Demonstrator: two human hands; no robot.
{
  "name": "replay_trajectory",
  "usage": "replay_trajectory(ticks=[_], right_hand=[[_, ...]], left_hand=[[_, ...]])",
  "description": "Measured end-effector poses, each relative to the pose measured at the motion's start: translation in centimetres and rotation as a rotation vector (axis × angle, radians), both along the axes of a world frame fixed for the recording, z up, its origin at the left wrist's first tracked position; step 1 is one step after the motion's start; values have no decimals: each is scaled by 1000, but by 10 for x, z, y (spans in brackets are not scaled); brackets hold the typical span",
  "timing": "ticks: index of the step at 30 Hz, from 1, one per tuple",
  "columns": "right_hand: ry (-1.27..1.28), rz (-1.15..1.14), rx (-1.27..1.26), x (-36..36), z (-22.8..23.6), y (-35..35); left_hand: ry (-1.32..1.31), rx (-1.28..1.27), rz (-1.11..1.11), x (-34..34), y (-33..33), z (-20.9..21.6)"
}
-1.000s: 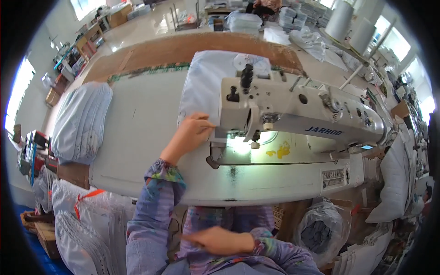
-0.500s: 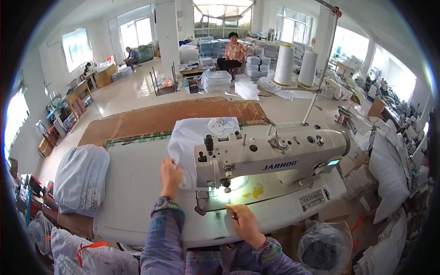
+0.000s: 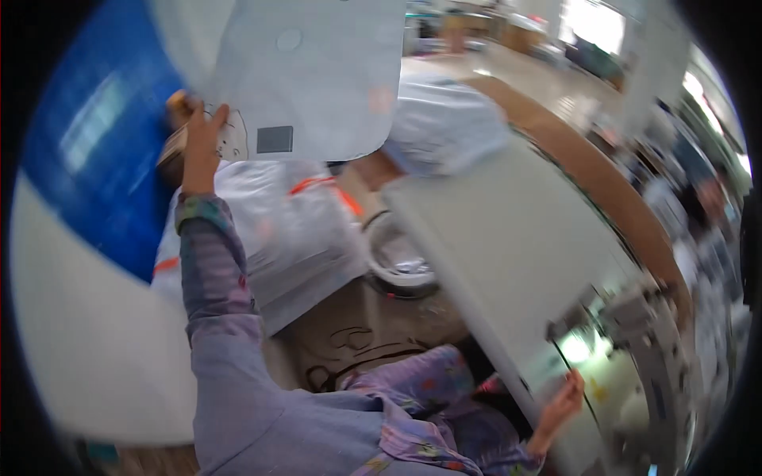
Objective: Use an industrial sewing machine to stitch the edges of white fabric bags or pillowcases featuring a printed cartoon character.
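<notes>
The person is judged to be fetching a fresh piece of work from the stack at their left side. The left hand (image 3: 200,133) reaches out and lies on a pale grey fabric panel (image 3: 309,71), fingers closed at its lower edge; the picture is blurred. Next comes a firm pinch and a lift toward the table (image 3: 516,262). The right hand (image 3: 562,404) grips the table's near edge, fingers curled.

Heavily motion-blurred throughout, tilted hard, edges smeared. Bright daylight from windows (image 3: 595,24) far right, blown out to white. Small lamp glow (image 3: 575,349) at near right on the table (image 3: 508,238). Soft, weak shadows beneath. Strong fisheye bending, black corners at the rim.
</notes>
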State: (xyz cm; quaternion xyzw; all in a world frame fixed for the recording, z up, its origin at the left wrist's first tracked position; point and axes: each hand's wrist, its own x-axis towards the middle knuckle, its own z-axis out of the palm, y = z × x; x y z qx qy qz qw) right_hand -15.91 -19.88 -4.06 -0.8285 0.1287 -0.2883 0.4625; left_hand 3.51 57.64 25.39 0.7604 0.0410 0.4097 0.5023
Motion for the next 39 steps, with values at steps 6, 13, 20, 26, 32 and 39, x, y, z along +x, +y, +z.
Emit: replay_trajectory(ticks=[6,13,20,26,32,39], right_hand=[[86,28,-104,1,9,20],[92,19,-166,-6,22,12],[93,-1,-181,-5,20,17],[-10,-4,-142,-2,25,36],[47,-124,-348,-9,32,19],[-17,-104,-394,-5,22,47]], left_hand=[[232,357,449,-238,153,-103],[383,-257,485,-282,192,-218],[553,-45,603,-278,197,-243],[760,822,1623,-216,100,-194],[205,830,417,20,-115,-146],[103,965,-24,235,-169,-208]])
